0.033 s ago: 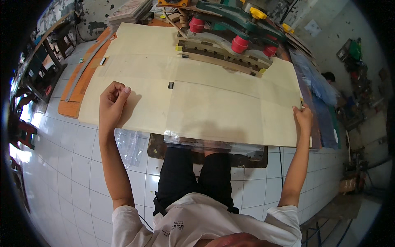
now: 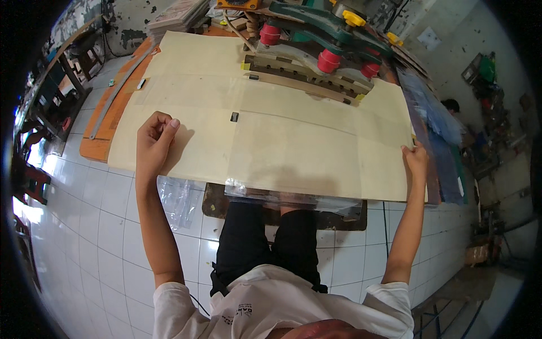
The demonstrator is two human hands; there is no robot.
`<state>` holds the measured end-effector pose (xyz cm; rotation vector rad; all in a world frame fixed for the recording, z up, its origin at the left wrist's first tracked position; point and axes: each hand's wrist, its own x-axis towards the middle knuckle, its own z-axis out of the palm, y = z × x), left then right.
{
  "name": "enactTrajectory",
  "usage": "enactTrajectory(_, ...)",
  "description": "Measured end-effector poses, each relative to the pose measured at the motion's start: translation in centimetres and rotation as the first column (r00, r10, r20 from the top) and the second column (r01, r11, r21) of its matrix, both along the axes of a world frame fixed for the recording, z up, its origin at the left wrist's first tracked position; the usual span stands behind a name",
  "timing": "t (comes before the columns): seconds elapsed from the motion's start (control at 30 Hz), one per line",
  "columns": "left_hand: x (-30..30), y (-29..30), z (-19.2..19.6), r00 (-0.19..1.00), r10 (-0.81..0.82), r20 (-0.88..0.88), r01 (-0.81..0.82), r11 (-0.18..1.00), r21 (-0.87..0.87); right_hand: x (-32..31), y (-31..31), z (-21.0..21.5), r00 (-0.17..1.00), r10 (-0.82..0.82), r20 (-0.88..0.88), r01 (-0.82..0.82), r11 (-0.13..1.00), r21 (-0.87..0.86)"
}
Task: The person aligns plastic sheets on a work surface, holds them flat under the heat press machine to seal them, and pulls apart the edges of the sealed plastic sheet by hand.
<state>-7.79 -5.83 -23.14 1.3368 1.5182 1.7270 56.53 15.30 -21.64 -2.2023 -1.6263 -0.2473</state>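
Glossy clear film [image 2: 293, 152] lies flat on a smooth cream sheet [image 2: 203, 51], its crinkled near edge overhanging at six o'clock. From the film, a metal press [image 2: 305, 52] with red cylindrical knobs stands at twelve, a thin grey strip [image 2: 117, 91] at ten. The hands are well apart: left hand [image 2: 155, 141] loosely curled at nine, right hand [image 2: 416, 161] bent at the sheet's edge at three; I cannot tell whether either grips anything. Both hands and the film match the earlier frame.

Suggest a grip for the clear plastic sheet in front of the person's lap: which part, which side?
I'd pinch the front end of the clear plastic sheet, coming from the person's side. Most of it lies flat on the cream covering, offering little edge to get under, but the front hangs past the covering's edge, so fingers can likely reach both faces.
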Motion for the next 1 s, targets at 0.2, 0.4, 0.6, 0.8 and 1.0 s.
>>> enactTrajectory(0.2,-0.1,-0.3,-0.1,1.000,0.022,-0.013,-0.022,1.000,-0.002,-11.9,-8.8,2.5,0.753,0.646,-0.128,-0.549,0.723,0.419)
enactTrajectory(0.4,-0.3,-0.2,-0.4,1.000,-0.007,0.015,0.007,1.000,0.003,-16.4,-18.4,4.4,0.329,0.805,0.494,-0.919,0.153,0.363)
enactTrajectory(0.6,-0.1,0.0,-0.4,1.000,0.018,0.014,-0.018,1.000,0.008,-14.1,-20.4,4.6,0.424,0.843,0.331,-0.534,-0.062,0.843)
enactTrajectory(0.8,-0.2,-0.1,-0.8,1.000,0.020,0.009,-0.020,1.000,-0.019,-11.5,-20.3,6.2,0.456,0.890,0.002,-0.157,0.078,0.985)
enactTrajectory(1.0,-0.9,0.1,-1.0,1.000,0.013,0.025,-0.012,0.999,-0.029,-9.0,-15.0,7.1,0.400,0.758,-0.515,0.030,0.551,0.834)
